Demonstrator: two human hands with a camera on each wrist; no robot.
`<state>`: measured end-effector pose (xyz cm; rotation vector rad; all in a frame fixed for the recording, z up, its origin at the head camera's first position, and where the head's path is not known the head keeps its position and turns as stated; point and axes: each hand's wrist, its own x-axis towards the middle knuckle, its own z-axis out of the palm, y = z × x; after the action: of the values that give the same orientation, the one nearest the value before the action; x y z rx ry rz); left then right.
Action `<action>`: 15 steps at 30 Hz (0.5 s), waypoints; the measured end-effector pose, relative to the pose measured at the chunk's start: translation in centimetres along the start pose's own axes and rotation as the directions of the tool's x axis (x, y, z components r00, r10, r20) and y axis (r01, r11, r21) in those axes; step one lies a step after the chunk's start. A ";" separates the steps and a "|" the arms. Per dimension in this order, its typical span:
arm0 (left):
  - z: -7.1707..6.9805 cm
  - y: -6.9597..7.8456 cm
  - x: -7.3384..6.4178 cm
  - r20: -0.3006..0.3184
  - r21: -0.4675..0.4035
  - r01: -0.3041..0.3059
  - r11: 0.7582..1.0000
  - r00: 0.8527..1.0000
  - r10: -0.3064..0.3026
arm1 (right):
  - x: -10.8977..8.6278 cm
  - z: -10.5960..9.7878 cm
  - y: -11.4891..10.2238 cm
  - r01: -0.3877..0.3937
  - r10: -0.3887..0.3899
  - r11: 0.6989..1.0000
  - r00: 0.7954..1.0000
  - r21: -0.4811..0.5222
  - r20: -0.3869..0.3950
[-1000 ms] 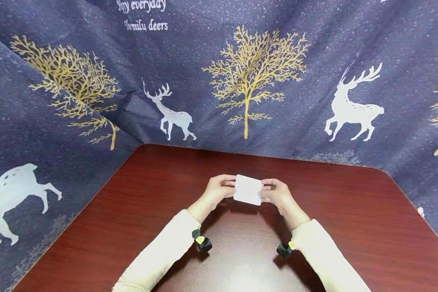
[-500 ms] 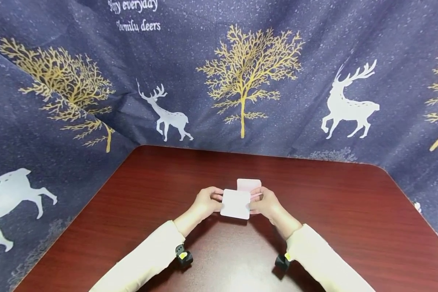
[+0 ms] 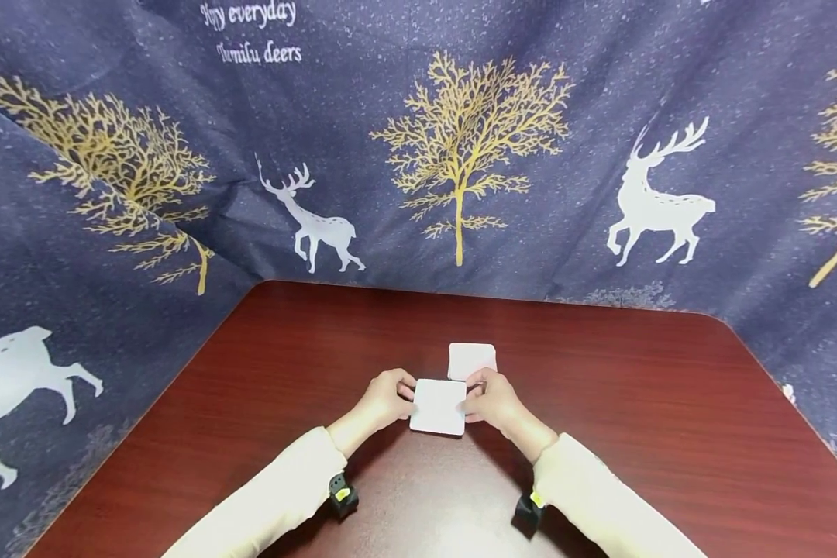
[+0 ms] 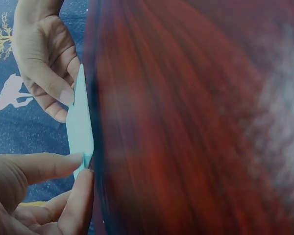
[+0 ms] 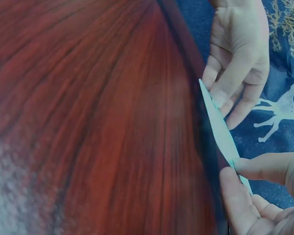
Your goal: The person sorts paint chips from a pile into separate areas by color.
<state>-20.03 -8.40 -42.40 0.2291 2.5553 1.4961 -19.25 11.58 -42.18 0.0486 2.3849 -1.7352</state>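
Observation:
A thin, flat white square piece with rounded corners [image 3: 438, 408] is held between both hands over the table. My left hand [image 3: 385, 398] pinches its left edge between thumb and fingers. The opposite edge is pinched by my right hand [image 3: 494, 401]. Seen nearly edge-on in the left wrist view, the square piece [image 4: 80, 125] has the left thumb on one face and fingers behind. Just beyond the hands, a second white square [image 3: 471, 359] lies on the table, its near right corner partly hidden by the right hand. Whether it is flat or hollow I cannot tell.
The reddish-brown wooden table [image 3: 642, 403] spreads out on all sides of the hands. A dark blue cloth [image 3: 384, 93] printed with deer and trees hangs behind and along its sides. Light glares off the near tabletop [image 3: 435, 527].
Both hands have brought the held square piece nearer to the body and a little left. The second white square, hidden a second ago, has come into view behind it.

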 end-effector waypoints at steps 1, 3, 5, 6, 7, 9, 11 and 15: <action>0.0 0.0 0.0 0.004 0.009 0.000 1.000 1.000 0.000 | 0.0 0.1 0.0 0.006 -0.006 1.000 1.000 -0.019 -0.010; -0.1 0.0 0.0 0.010 0.034 -0.010 0.999 1.000 0.009 | -0.1 0.3 0.0 0.023 -0.024 0.998 1.000 -0.061 -0.019; -0.2 0.0 0.0 0.011 0.085 -0.030 0.996 1.000 0.029 | -0.2 0.5 0.0 0.026 -0.029 0.995 0.999 -0.098 -0.020; -0.2 0.0 0.0 0.007 0.114 -0.039 0.993 0.999 0.038 | -0.2 0.5 0.0 0.026 -0.029 0.994 0.999 -0.110 -0.019; -0.3 0.0 0.0 0.002 0.150 -0.052 0.987 0.999 0.052 | -0.2 0.6 0.1 0.029 -0.031 0.992 0.999 -0.122 -0.013; -0.3 0.1 -0.1 -0.013 0.220 -0.075 0.973 0.997 0.080 | -0.2 0.7 0.2 0.033 -0.033 0.989 0.999 -0.147 -0.001; -0.4 0.1 -0.1 -0.022 0.269 -0.086 0.959 0.995 0.095 | -0.2 0.8 0.0 0.039 -0.039 0.985 0.999 -0.167 0.002; -0.4 0.1 -0.1 -0.021 0.299 -0.069 0.952 0.997 0.079 | -0.1 1.0 -0.2 0.062 -0.061 0.972 0.998 -0.225 0.009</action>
<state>-20.01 -8.70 -42.13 0.3451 2.8208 1.1365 -19.06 10.55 -42.29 -0.0597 2.5910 -1.4753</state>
